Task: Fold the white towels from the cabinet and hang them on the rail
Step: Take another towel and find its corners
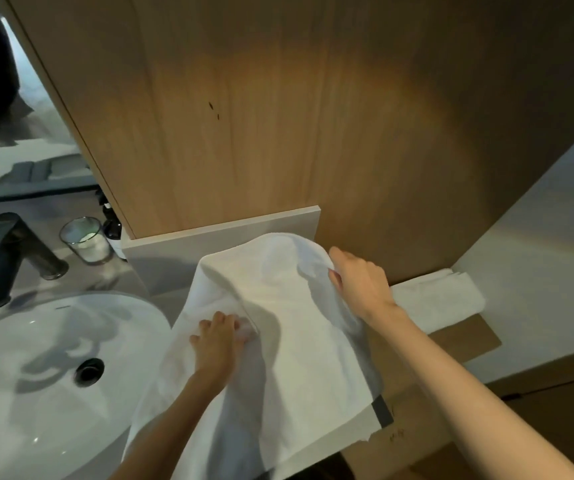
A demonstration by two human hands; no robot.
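We have our left hand (218, 344) pressed down on the white towel (278, 341), fingers curled and bunching a fold of cloth near its middle, while our right hand (360, 282) pinches the towel's upper right edge between thumb and fingers and lifts it slightly; the two hands sit well apart, each closed on a different part of the same cloth. The towel is draped over the counter edge beside the sink (53, 368), its top lapping against the low white ledge (223, 233) under the wood panel (278, 116), and its lower end hanging off toward us. From here, we judge the main risk to be the left side of the towel sliding into the sink basin, since that edge lies just beside the rim and could pick up water if we drag it. A pull with the right hand while the left grips only a bunch could skew the fold, leaving uneven edges. A second folded towel (441, 296) lies on the shelf just beyond our right wrist, and a careless sweep could knock it loose. The glass candle (86, 240) near the black faucet (12, 251) stands farther off but within reach of a flung corner. We cannot see any rail.
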